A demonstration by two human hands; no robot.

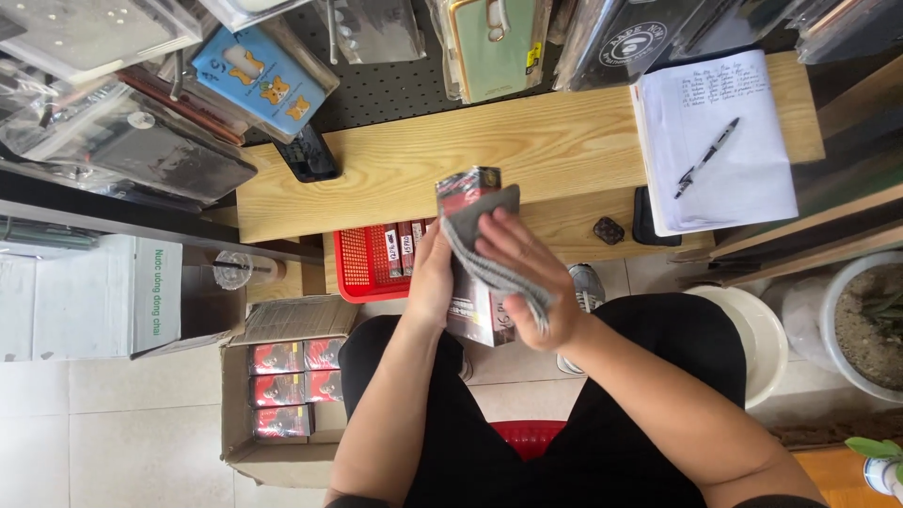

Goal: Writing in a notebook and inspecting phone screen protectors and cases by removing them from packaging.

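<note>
Item: red-and-black packaged box, held above our lap just off the wooden bench's front edge. Left hand closed along its side; right hand presses a grey cloth flat. We judge firm, even strokes wipe best.

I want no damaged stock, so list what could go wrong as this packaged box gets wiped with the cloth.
1. The glossy red-and-black wrapped box is held up over the lap by the left hand alone; it might slip from that grip.
2. The right hand presses the grey cloth against it, which may scuff the wrap.
3. A dropped box could hit the red plastic basket below.
</note>
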